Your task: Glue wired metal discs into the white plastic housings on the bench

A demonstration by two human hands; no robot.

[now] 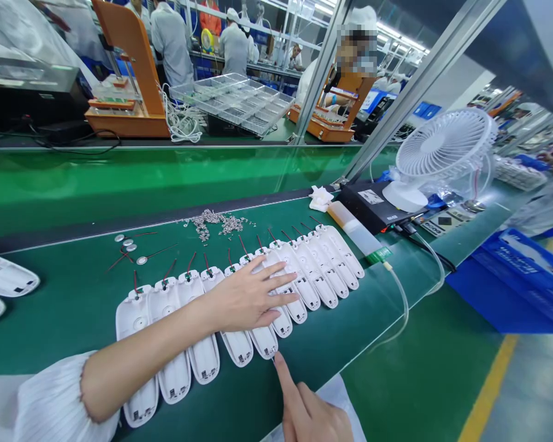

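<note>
A row of several white plastic shells (313,270) with red wires lies side by side on the green mat (74,307). My left hand (251,298) rests flat on the middle of the row, fingers spread and pointing right. My right hand (311,411) comes up from the bottom edge with only its index finger stretched out; the fingertip touches the mat by the near end of one shell (265,341). The other fingers are curled in, with nothing visible in them.
A pile of small screws (214,222) and round discs with red wires (129,245) lie behind the row. A squeeze bottle (357,232), black box (373,205) and white fan (442,150) stand right. More shells (2,279) lie far left. Co-workers stand beyond the conveyor.
</note>
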